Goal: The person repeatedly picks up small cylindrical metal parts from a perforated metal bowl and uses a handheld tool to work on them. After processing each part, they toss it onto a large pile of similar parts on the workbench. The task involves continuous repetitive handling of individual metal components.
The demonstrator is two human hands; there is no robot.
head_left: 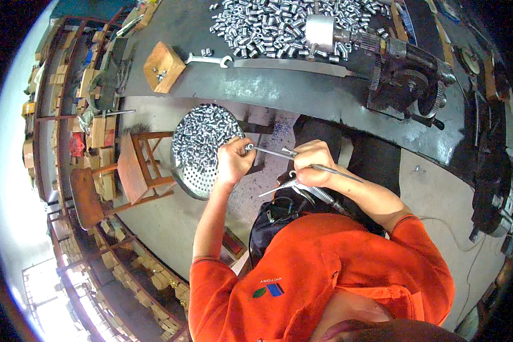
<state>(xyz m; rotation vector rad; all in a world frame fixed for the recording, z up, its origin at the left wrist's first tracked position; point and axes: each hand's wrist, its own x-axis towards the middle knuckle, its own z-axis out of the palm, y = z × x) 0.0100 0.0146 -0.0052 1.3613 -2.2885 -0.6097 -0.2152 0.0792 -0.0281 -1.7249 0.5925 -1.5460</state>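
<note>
My left hand (233, 159) is closed on a small shiny metal sleeve (249, 147), held near the rim of a round perforated metal basket (195, 183). Many similar metal sleeves (204, 134) fill most of that basket. A thin metal rod-like tool (273, 151) is gripped in my right hand (313, 161), its tip at or close to the sleeve; whether it enters the bore I cannot tell. Its other end sticks out past my wrist. Another small metal piece (289, 151) shows by the right fingers. Just below that hand is an air blow gun (296, 185) with a coiled hose.
On the dark workbench (256, 85) lie a big heap of metal sleeves (268, 28), a wrench (209, 60), a long flat metal bar (290, 66) and a wooden box (164, 67). A geared machine (407, 80) stands right. Left are a wooden chair (134, 168) and loaded shelves (60, 117).
</note>
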